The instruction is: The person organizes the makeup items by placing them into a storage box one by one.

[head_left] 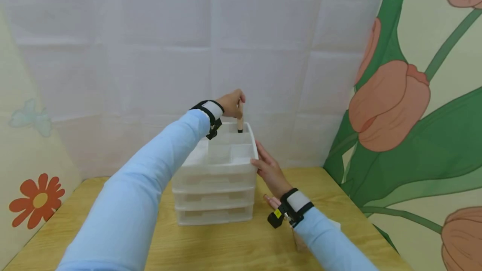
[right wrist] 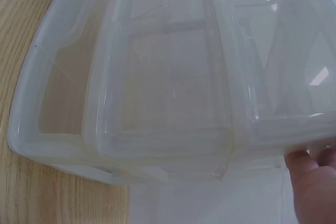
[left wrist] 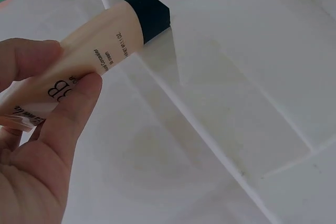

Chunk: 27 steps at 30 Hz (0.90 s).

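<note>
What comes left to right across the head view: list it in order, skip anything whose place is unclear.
Red wall flower → white drawer unit → right hand → right wrist strap → large painted tulip at mid-height.

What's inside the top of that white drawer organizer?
Dividers show in its top, and the left hand pinches a BB tube, cap down, at the back compartment. The left sleeve and wrist strap hide the rear-left part in the head view.
</note>
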{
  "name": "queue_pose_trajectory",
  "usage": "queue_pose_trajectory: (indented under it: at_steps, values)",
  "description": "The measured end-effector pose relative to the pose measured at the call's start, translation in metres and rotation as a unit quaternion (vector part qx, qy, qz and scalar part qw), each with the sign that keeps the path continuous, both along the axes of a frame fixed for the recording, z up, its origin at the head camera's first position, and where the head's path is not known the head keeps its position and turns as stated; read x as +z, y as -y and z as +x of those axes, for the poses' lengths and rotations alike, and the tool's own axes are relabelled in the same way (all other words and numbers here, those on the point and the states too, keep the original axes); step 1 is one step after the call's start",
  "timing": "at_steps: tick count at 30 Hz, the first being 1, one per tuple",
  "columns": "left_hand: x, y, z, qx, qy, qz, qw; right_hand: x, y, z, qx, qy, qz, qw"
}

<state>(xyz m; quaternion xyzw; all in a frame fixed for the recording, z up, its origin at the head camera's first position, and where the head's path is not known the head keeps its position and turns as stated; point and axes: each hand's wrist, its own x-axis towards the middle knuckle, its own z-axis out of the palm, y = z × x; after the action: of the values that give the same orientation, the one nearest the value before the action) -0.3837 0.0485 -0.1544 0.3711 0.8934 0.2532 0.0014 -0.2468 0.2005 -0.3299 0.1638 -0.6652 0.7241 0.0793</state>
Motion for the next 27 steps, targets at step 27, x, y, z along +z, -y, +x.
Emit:
queue_pose_trajectory:
  at_steps: [27]
  values:
    - [-0.0028, -0.0029, 0.0104, 0.018, -0.042, -0.075, 0.9961, 0.0064, 0.0004, -0.0009, 0.0, -0.011, 0.017, 1.0]
